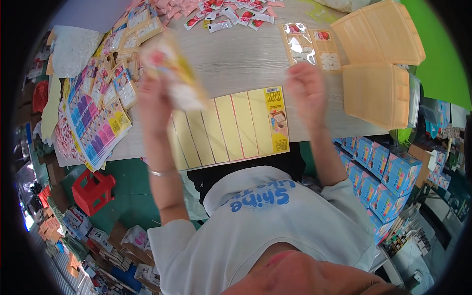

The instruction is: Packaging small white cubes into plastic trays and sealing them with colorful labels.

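My left hand [156, 93] is closed around a blurred flat pack [172, 73] with a red picture, a yellow edge and white contents, tilted above the table. Below it lies a yellow printed card sheet [223, 128] divided by dark lines, along the near table edge. My right hand [309, 91], smeared by motion, has its fingers curled in; whether anything is in them is hidden. Just beyond it sit two compartment trays: a left one [298, 44] with a shiny surface and a right one [327, 49] with white pieces and a small strawberry packet.
Filled trays [123, 86] pile up at the left, beside printed colour sheets [93, 120] and a bag of white pieces [76, 49]. Strawberry sachets [241, 17] lie at the far edge. Two cream bins [376, 96] stand right. A red stool [93, 191] and blue boxes [378, 172] flank me below.
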Demonstrator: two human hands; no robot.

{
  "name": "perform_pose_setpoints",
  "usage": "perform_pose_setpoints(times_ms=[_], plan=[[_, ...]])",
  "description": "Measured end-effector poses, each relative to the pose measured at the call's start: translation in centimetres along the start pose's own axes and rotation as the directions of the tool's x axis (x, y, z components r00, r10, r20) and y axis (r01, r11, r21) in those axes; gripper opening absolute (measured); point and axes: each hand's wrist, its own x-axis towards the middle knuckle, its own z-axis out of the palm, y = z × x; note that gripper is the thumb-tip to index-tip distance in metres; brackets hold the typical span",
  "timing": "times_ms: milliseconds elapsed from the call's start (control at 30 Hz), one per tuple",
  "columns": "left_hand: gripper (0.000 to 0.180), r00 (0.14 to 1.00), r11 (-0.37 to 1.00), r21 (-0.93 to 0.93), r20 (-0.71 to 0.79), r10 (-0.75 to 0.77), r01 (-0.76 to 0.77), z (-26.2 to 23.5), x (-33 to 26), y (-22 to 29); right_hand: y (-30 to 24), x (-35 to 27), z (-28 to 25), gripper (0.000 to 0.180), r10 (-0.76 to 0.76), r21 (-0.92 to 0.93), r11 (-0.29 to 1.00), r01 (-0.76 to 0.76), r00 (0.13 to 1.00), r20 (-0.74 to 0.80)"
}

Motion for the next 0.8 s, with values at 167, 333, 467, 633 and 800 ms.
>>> perform_pose_setpoints(times_ms=[167,333,467,633,800], plan=[[0.036,0.961,0.879,0.461,-0.164,0.222,-0.124,-14.6,12.6,10.5,1.5,4.7,-5.6,0.042,-0.366,-0.788,0.471,0.397,0.901,0.235],[0.044,0.816,-0.272,0.962,0.171,0.552,-0.018,-11.8,14.5,7.1,3.3,4.6,-1.7,0.043,-0.227,-0.839,0.336,0.429,0.901,0.370],[0.034,0.873,0.114,0.888,0.401,0.277,-0.445,4.9,3.7,-2.3,1.8,3.2,0.8,0.040,-0.234,-0.861,0.325,0.392,0.915,0.329],[0.032,0.912,0.207,0.889,0.385,0.143,-0.408,10.1,-4.9,-10.0,0.7,0.7,0.1,0.035,-0.224,-0.648,0.480,0.592,0.797,0.561],[0.015,0.886,0.292,0.839,0.408,0.220,-0.459,9.5,-4.1,-11.6,3.1,-0.6,-0.1,0.034,-0.309,-0.652,0.448,0.612,0.790,0.529]])
